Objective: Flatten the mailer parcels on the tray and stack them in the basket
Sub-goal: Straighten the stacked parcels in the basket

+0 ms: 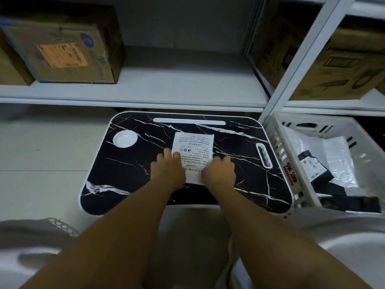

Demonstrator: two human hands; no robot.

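Head view: one white parcel (192,152) on the tray (133,184), long axis running away from us. Our left hand (167,166) and right hand (218,170) press its near end, fingers flat; we place the basket (277,140) right of the right hand, the nearer one.

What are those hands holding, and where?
Both hands, left and right, press the white mailer parcel flat on the tray, at its near end.
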